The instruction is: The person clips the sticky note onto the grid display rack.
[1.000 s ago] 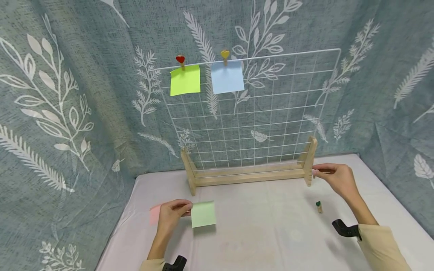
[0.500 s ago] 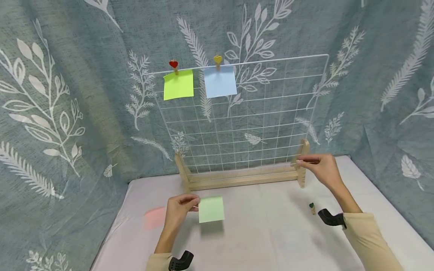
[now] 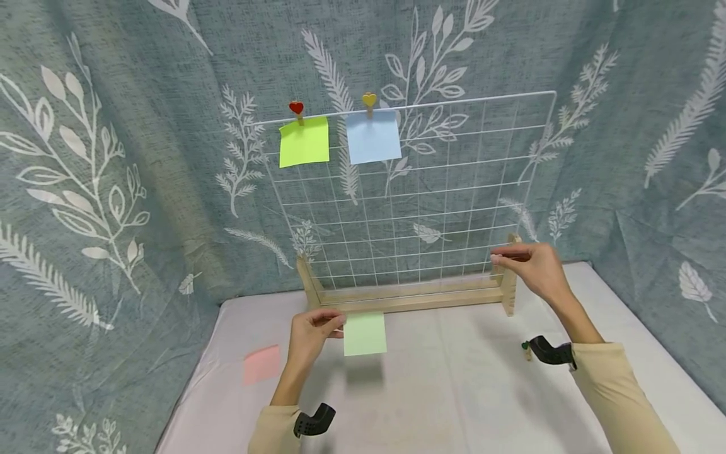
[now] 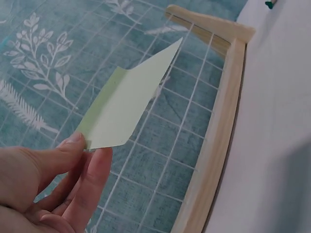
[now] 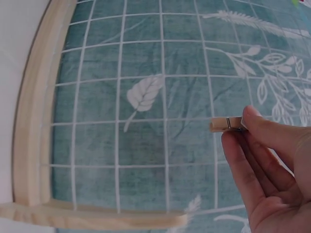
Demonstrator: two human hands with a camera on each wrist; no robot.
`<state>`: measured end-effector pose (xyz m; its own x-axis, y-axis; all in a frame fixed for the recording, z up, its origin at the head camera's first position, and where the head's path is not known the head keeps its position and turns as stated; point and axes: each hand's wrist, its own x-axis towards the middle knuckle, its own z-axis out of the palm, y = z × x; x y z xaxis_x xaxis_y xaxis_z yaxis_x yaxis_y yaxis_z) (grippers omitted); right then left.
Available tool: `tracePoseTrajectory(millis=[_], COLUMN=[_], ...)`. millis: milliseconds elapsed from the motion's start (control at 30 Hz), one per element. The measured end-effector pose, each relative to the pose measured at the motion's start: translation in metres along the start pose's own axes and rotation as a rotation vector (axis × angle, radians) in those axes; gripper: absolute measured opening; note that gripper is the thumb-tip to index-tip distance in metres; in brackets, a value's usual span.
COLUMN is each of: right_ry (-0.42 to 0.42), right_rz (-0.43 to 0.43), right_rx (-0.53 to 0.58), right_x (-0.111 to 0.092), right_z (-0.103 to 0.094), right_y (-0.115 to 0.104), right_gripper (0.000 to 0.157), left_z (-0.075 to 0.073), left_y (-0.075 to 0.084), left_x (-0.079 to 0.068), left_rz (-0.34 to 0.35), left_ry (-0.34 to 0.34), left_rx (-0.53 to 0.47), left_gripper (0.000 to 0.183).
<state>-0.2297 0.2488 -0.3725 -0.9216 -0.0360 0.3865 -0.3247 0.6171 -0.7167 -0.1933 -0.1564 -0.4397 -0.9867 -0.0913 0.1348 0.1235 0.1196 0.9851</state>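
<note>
My left hand [image 3: 311, 337] pinches the left edge of a pale green sticky note [image 3: 365, 334], held up above the table in front of the grid stand. In the left wrist view the note [image 4: 131, 97] slants away from thumb and fingertips. My right hand [image 3: 535, 268] is raised before the stand's right foot. Between its thumb and fingers it pinches a small wooden clothespin [image 5: 226, 124], clear in the right wrist view. The white wire grid [image 3: 420, 202] stands upright in a wooden base [image 3: 414, 304]. A lime note [image 3: 304, 144] and a light blue note [image 3: 374, 139] hang from its top bar.
A red heart clothespin [image 3: 297, 108] and a yellow heart clothespin [image 3: 369, 101] grip the hung notes. On the white table, a pink sticky note [image 3: 262, 364] lies at the left. A green-heart clothespin [image 3: 527, 352] lies at the right, partly covered by the black wrist strap [image 3: 550, 351].
My left hand has risen and shifted right with the pale green note, away from the pink one. My right hand has lifted and come leftward with the clothespin. The head view has shifted slightly.
</note>
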Motion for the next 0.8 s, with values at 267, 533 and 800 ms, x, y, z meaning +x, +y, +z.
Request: tracePoseTrajectory(millis=[267, 533, 800], right_ry=[0.036, 0.119, 0.175], right_rz=[-0.022, -0.088, -0.138], right_rx=[0.032, 0.048, 0.052], right_x=[0.014, 0.029, 0.040], right_z=[-0.009, -0.010, -0.012], right_y=[-0.019, -0.029, -0.038], right_gripper=[0.032, 0.027, 0.024], left_z=[0.011, 0.023, 0.031], left_y=[0.016, 0.032, 0.046], left_x=[0.010, 0.023, 0.034], left_rz=[0.026, 0.058, 0.106], left_ry=[-0.005, -0.058, -0.078], left_rx=[-0.032, -0.031, 0.013], left_gripper=[0.010, 0.012, 0.009])
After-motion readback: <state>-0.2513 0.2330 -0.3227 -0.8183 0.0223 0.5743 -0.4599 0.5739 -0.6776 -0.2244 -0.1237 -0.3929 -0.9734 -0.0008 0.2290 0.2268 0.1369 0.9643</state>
